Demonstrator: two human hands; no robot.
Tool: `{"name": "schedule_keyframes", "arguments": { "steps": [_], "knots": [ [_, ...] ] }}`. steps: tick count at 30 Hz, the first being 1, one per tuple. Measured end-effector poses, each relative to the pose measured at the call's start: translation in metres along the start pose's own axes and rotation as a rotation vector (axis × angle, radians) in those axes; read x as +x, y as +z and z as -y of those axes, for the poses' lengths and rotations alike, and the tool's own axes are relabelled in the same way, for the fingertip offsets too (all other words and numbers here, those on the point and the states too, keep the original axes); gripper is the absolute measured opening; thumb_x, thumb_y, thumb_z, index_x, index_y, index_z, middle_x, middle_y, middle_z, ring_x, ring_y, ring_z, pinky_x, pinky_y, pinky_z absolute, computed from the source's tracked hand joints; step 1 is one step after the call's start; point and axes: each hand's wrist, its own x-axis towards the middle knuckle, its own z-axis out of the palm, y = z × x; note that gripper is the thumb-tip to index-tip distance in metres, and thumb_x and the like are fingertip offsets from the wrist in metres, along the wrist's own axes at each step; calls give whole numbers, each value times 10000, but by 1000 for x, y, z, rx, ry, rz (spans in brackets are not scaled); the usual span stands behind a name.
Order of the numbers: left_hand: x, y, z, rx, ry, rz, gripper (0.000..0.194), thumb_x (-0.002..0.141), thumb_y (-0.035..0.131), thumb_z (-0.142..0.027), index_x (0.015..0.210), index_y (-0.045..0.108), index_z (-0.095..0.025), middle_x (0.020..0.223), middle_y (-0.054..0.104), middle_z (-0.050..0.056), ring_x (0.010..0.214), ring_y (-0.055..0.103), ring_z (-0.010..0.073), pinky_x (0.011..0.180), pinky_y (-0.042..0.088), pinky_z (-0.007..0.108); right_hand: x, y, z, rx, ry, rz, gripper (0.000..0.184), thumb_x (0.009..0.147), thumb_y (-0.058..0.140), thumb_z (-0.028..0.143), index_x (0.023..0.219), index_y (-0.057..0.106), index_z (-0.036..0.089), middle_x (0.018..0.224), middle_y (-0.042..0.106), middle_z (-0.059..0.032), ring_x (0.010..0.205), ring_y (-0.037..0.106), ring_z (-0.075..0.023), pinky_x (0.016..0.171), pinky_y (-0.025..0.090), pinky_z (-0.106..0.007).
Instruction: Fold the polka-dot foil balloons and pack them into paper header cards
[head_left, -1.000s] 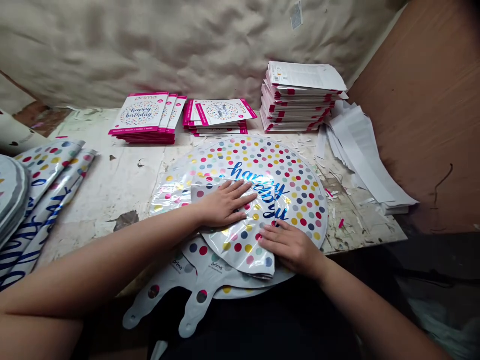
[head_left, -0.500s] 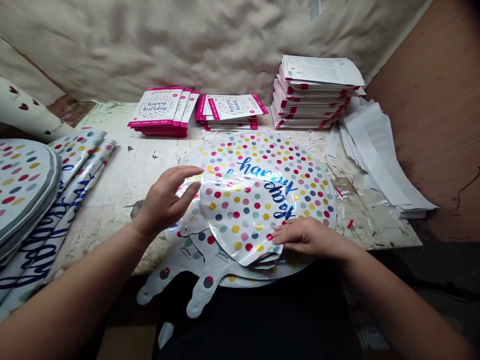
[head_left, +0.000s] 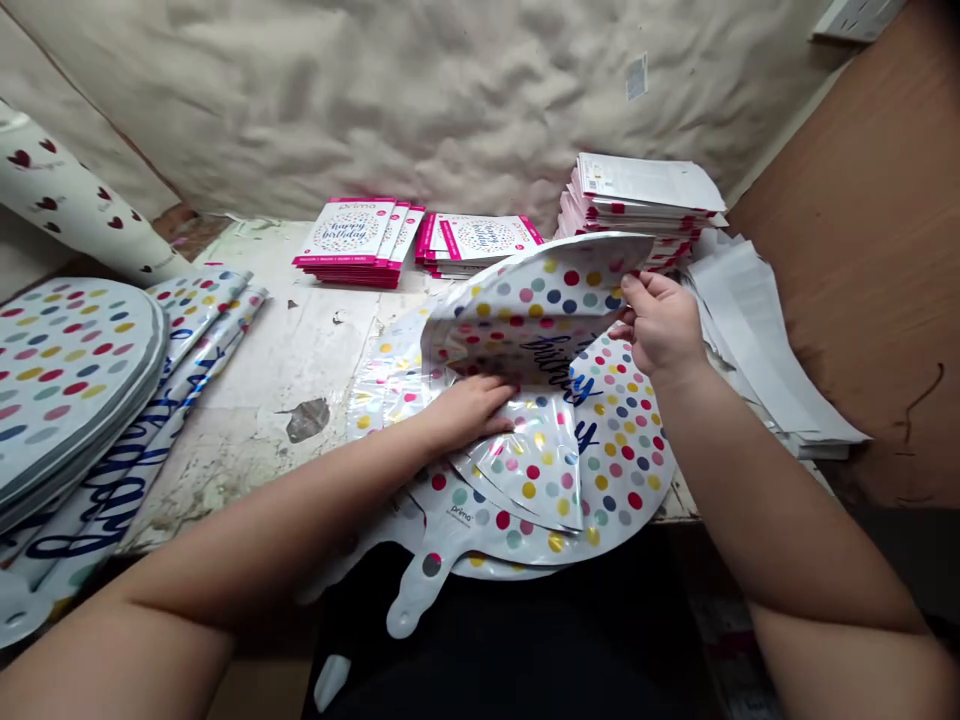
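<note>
Flat foil balloons (head_left: 626,440) with coloured dots and blue lettering lie stacked at the table's front edge. A white tail (head_left: 411,598) hangs over that edge. The top foil balloon (head_left: 517,300) is partly folded, and its far part stands raised in a curve. My right hand (head_left: 664,322) pinches the raised part at its upper right corner. Under that curve, my left hand (head_left: 474,408) lies flat on the folded foil, fingers stretched and fingertips close to the crease.
Pink-edged printed packets (head_left: 349,240) sit in piles at the back, with a taller packet stack (head_left: 649,185) at back right. White paper strips (head_left: 772,340) lie by the right wall. More dotted balloons (head_left: 71,370) are piled left, near a heart-printed roll (head_left: 82,200).
My right hand has moved up and away, lifting the balloon's edge with it. My left hand has come down and right onto the foil. The view has shifted slightly.
</note>
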Motion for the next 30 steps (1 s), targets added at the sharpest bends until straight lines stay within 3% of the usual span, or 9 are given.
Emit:
{"name": "schedule_keyframes", "arguments": {
  "steps": [5,10,13,16,19,21,23,26,30],
  "knots": [
    [-5,1,10,92,-390,-16,1019,624,516,-783,1305,415,-32,1358,375,276,1272,333,402,1041,291,465,16,3,-6,65,12,21,242,706,702,372,783,590,172,502,371,104,382,377,-26,348,487,-156],
    [-4,6,6,90,-538,20,1238,540,410,-890,1384,276,7,1433,236,306,1322,189,460,1056,201,533,-9,-1,-3,98,-141,116,214,719,696,376,823,648,195,584,531,68,445,489,-55,450,557,-237],
    [-16,-5,24,76,-565,-25,967,731,372,-761,1366,328,-34,1431,287,257,1311,246,427,1033,256,542,-45,-21,-3,-70,-312,332,161,793,632,328,920,682,243,861,685,1,734,658,-151,650,598,-343],
    [-41,-31,61,125,-681,-188,512,887,348,-439,1205,517,-76,1275,497,199,1208,418,356,988,350,508,-85,-46,-18,-370,-499,731,244,840,563,200,1050,669,265,1184,631,-29,1159,539,-227,964,470,-452],
    [-57,-59,84,265,-718,-501,349,869,409,-288,1123,567,-109,1137,575,138,1119,484,313,985,360,512,-113,-62,-49,-641,-646,972,318,843,514,123,1103,651,246,1237,597,-40,1256,441,-249,1024,388,-484],
    [-48,-66,76,274,-567,-594,325,878,406,-246,1125,572,-118,1165,568,122,1132,478,282,1010,351,478,-122,-65,-69,-753,-668,999,328,842,498,109,1098,651,247,1220,608,-38,1243,454,-258,1020,374,-503],
    [-25,-59,51,181,-292,-477,326,890,375,-209,1134,579,-138,1205,567,103,1142,486,239,1009,370,411,-125,-65,-80,-799,-654,996,331,840,498,109,1097,646,256,1228,603,-32,1240,458,-253,1035,344,-510],
    [16,-29,7,71,103,-74,401,909,369,-266,1296,462,-223,1399,428,46,1308,333,234,1077,263,438,-124,-68,-79,-778,-599,991,356,834,512,119,1135,620,275,1257,582,-28,1269,423,-236,1064,303,-496],
    [38,6,-19,23,118,167,582,883,368,-554,1410,276,-325,1525,154,57,1382,87,362,1042,119,615,-120,-83,-66,-848,-395,869,615,792,595,211,1368,386,257,1454,341,-85,1368,223,-269,1078,254,-531]
  ]
}}
